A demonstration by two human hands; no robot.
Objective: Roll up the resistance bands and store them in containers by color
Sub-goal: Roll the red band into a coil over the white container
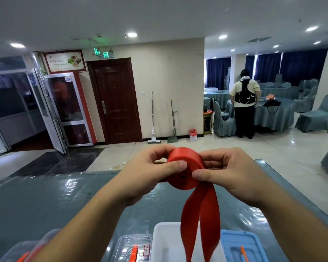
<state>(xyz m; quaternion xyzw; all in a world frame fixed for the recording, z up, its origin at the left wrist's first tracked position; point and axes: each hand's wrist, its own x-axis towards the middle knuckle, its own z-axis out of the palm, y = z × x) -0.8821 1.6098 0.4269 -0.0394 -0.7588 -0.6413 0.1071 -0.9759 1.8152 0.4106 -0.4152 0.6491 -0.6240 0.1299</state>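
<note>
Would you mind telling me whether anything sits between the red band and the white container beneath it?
Nothing visible does. Both hands hold the red band above the table, and its loose tails hang straight toward the open white container, with no lid or object between.

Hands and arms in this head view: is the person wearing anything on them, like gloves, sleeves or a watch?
Nothing that shows. The left hand and right hand are bare, with no gloves and no rings that can be seen. Both forearms are bare too, from the wrists down to the bottom edge of the picture: no sleeves, watch, bracelet or strap. The thumbnails look short and unpainted.
</note>
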